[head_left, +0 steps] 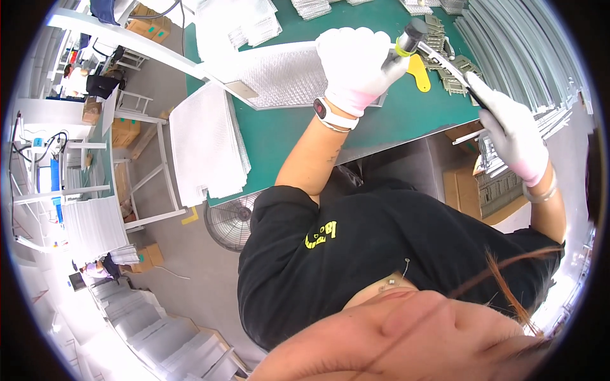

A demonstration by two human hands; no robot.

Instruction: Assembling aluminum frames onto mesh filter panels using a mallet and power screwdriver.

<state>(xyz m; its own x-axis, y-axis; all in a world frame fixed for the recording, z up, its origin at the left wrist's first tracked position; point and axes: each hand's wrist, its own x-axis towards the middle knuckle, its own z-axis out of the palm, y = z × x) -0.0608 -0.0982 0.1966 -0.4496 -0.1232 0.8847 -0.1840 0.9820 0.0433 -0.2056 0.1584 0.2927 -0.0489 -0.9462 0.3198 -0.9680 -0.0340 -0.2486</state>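
My left hand (pixel 356 66), in a white glove, is closed over the right end of a silver mesh panel (pixel 279 70) with a thin metal frame. Its fingertips and the edge under them are hidden. My right hand (pixel 511 127), also gloved, grips the dark end of a mallet (pixel 448 65) with a shiny metal handle. The mallet's head, black at one end and yellow-green at the other, is beside my left thumb; whether they touch I cannot tell. A flat yellow tool (pixel 418 73) rests on the green table (pixel 400 130) just below the mallet's head.
Stacked mesh sheets (pixel 210 143) overhang the table's left edge; more sheets (pixel 238 25) lie at the back. Grey-green metal parts (pixel 454 82) are heaped behind the mallet. Long metal strips (pixel 515 51) fill the right side. A floor fan (pixel 235 219) and a cardboard box (pixel 464 190) stand below.
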